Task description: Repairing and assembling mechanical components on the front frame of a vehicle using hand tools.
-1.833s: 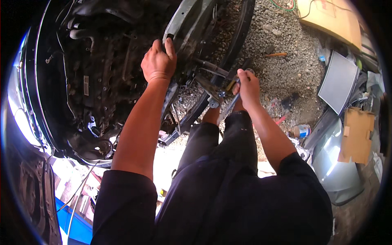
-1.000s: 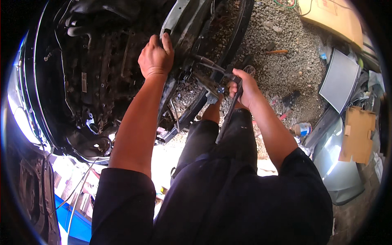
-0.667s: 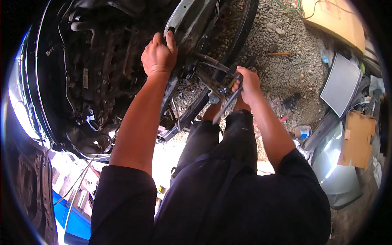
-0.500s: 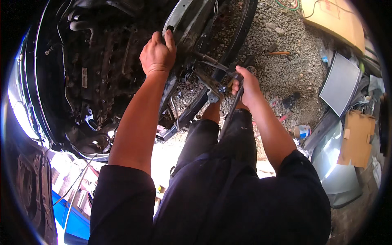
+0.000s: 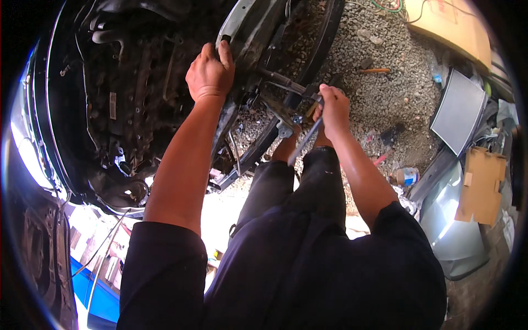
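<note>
My left hand (image 5: 210, 74) is closed over the edge of a grey metal rail (image 5: 234, 25) at the front of an opened-up car. My right hand (image 5: 334, 113) grips a long thin metal bar (image 5: 306, 142), whose free end slants down toward my knees. The bar's upper end meets a metal shaft (image 5: 289, 82) that runs left into the car's front frame. Under the shaft is a rusty bracket (image 5: 279, 111) with a rounded metal end. My right fingers partly hide the joint between bar and shaft.
A dark curved crossbeam (image 5: 324, 41) spans the gravel (image 5: 379, 60) ahead of me. The engine bay (image 5: 137, 93) lies on the left. To the right are a can (image 5: 407, 176), a grey panel (image 5: 458, 113), cardboard (image 5: 480, 184) and a silvery body panel (image 5: 448, 236).
My right hand has shifted slightly up, and the bar has swung, its free end rising away from my lap toward the left. The left hand stays on the rail, almost still.
</note>
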The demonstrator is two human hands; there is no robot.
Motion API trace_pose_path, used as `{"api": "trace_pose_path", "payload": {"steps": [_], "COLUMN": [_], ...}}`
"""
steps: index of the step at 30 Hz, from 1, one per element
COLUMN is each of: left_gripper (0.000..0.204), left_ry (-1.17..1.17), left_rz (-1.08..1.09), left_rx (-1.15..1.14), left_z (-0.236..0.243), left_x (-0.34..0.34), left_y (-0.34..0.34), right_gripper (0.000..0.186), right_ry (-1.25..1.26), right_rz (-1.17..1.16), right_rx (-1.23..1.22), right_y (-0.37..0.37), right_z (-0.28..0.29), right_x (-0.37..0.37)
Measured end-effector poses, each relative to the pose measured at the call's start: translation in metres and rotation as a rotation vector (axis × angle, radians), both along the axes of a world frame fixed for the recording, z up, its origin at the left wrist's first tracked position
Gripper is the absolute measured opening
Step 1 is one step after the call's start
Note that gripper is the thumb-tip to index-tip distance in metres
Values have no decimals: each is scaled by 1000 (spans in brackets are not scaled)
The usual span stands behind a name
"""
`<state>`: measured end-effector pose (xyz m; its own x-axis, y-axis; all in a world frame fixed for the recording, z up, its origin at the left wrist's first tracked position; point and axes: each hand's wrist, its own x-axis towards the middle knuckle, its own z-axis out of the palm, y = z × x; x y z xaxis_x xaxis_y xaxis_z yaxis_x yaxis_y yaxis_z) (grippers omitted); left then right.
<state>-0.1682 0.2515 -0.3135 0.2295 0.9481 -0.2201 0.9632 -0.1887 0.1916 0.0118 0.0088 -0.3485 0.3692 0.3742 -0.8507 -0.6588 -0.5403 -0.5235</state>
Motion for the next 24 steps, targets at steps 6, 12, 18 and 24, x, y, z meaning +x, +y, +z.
{"api": "trace_pose_path", "payload": {"steps": [6, 12, 18, 24], "left_gripper": [55, 56, 56, 54], "left_ry": [-23, -4, -2, 9], "left_rz": [-6, -16, -5, -28], "left_rx": [24, 30, 32, 39], "left_z": [-2, -4, -2, -6], "left_x": [-1, 0, 0, -2], "left_y": [-2, 1, -3, 1], "right_gripper": [28, 28, 28, 33], "right_ry": [251, -16, 291, 133], "right_rz": [-123, -34, -173, -133], "right_rx": [-65, -12, -45, -51], "right_y": [4, 3, -3, 6], "right_z": [-15, -7, -17, -2], "right_x": [21, 13, 16, 14]}}
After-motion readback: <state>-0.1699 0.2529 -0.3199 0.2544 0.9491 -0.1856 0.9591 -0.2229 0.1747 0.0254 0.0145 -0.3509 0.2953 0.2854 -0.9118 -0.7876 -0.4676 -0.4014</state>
